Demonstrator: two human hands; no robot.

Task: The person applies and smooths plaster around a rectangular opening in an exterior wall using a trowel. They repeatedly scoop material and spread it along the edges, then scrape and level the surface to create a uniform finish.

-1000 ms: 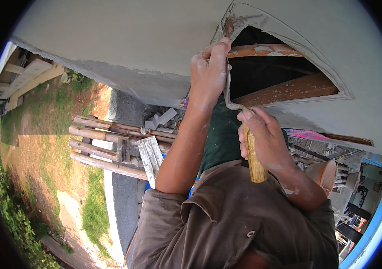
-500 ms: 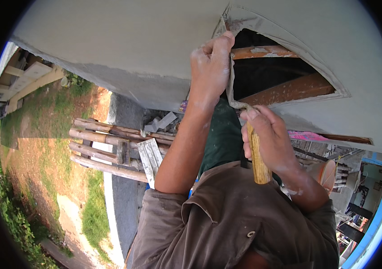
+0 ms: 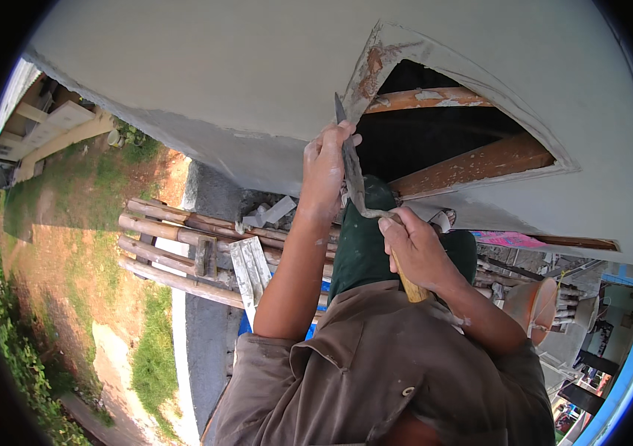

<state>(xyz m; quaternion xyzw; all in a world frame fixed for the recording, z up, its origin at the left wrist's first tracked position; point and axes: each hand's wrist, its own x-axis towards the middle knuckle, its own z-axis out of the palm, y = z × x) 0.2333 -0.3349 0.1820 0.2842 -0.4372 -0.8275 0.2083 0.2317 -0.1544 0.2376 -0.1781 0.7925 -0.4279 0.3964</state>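
A trowel (image 3: 354, 178) with a narrow grey blade and a wooden handle stands aslant in front of my body, its pointed tip upward. My right hand (image 3: 417, 251) is closed round the handle, the thumb near the bent neck. Higher up, my left hand (image 3: 324, 165) grips the blade, and the tip sticks out above the fingers. Beyond the hands is an opening in a pale plastered wall (image 3: 242, 67). Its whitish border (image 3: 371, 72) carries a reddish-brown patch at the upper left. The blade is apart from that border.
Two wooden beams cross the dark opening, one the brown beam (image 3: 480, 160). To the left, several poles (image 3: 164, 227) lie side by side, with a whitish plank (image 3: 250, 269) across them. An orange bucket (image 3: 526, 306) and a pink cloth (image 3: 506, 238) are at right. Grassy ground lies at far left.
Both hands have drawn the trowel down and left, away from the opening's left border. The border's reddish patch is now uncovered, and the blade tip shows above my left hand.
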